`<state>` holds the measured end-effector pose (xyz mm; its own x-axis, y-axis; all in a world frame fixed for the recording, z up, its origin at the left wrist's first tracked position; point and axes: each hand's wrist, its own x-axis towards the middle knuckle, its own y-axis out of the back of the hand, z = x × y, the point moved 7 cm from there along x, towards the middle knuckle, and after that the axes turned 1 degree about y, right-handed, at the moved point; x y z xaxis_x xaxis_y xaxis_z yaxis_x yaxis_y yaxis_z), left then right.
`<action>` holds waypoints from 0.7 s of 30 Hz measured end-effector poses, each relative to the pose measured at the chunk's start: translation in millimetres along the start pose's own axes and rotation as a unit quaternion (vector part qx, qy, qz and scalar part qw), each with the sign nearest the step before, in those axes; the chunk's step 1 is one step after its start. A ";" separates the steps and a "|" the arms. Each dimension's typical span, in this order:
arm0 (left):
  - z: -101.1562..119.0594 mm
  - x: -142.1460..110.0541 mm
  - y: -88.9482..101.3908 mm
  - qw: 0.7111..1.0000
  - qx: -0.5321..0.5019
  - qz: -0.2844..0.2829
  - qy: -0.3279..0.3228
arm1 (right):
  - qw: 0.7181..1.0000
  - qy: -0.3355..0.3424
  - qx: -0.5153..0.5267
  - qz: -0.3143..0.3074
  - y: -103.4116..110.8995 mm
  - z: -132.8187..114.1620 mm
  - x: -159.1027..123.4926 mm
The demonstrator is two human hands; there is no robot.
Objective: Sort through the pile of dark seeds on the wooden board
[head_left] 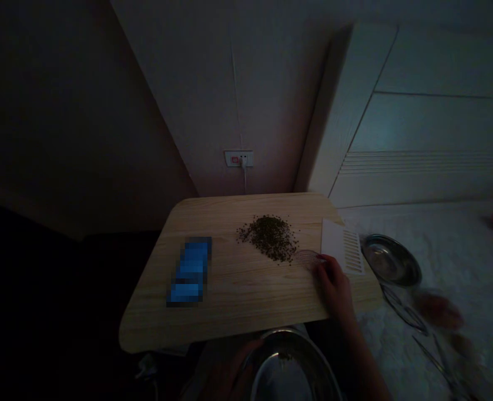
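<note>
A loose pile of small dark green beans (269, 236) is spread on the wooden table. My right hand (333, 284), fingers closed, grips a tool with a head of thin wires, like a whisk (306, 257); its tip lies at the pile's right edge. Below the table's front edge is a metal bowl (325, 367) with a few dark beans inside. My left hand (233, 367) is dim, closed around the left rim of that bowl. A white slotted board (333, 245) lies just behind my right hand.
A phone (190, 270) with a lit, blurred screen lies on the left of the table (229, 317). On the white bedding at right are a second metal bowl (390, 259), dark-framed glasses (405, 312) and scissors-like metal blades (432, 356). A plugged wall socket (238, 159) is behind.
</note>
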<state>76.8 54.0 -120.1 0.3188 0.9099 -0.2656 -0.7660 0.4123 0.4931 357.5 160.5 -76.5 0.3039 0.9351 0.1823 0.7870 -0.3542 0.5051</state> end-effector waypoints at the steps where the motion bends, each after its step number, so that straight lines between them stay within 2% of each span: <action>1: 0.2 0.7 0.8 1.000 0.002 -0.004 0.012 | 1.000 -0.001 0.000 0.001 0.4 -0.1 0.1; 4: 0.0 2.4 3.8 0.999 0.000 -0.004 0.042 | 1.000 -0.001 0.000 -0.001 0.3 0.4 0.8; 12: 1.7 7.1 0.9 0.999 0.010 -0.005 0.053 | 1.000 0.004 -0.001 -0.007 -0.4 -0.2 1.4; 16: 3.8 8.0 1.9 0.999 -0.014 0.001 0.031 | 1.000 0.000 -0.010 -0.004 -0.1 -0.5 1.1; 21: 2.9 11.2 -0.7 0.999 -0.034 -0.017 -0.006 | 1.000 0.006 -0.012 -0.002 0.5 -1.1 0.3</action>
<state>82.5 64.1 -120.9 0.3517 0.8962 -0.2704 -0.7909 0.4390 0.4264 357.4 160.6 -75.3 0.2941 0.9366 0.1903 0.7747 -0.3502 0.5265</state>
